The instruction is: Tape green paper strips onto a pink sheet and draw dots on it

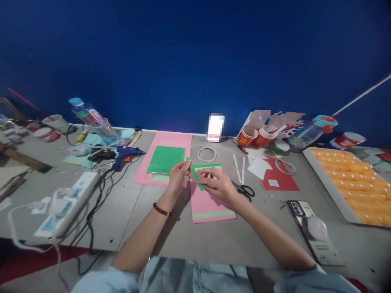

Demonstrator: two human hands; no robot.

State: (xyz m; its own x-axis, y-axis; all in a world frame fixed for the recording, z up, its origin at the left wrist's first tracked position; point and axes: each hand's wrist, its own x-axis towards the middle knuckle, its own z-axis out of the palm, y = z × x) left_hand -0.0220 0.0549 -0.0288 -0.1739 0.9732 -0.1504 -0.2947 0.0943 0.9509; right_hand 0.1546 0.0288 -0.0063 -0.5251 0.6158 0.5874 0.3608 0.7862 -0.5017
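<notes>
A narrow green paper strip (194,172) slants between my two hands, above the table. My left hand (178,174) pinches its upper end between thumb and fingers. Near the strip's lower end, my right hand (219,185) has its thumb and fingers closed on the edge. Beneath them lies a pink sheet (210,207) with a green band along its top and a pale green band near its bottom. Black-handled scissors (247,191) rest partly hidden behind my right hand. To the left, a green pack of paper (165,159) lies on a larger pink sheet (175,138).
A roll of clear tape (207,154) lies behind my hands, near a lit phone (215,128) against the wall. A blue glue gun (125,154) and power strip (69,203) are on the left. Rightward are red cups (247,136), another phone (316,232) and an orange-filled tray (351,185).
</notes>
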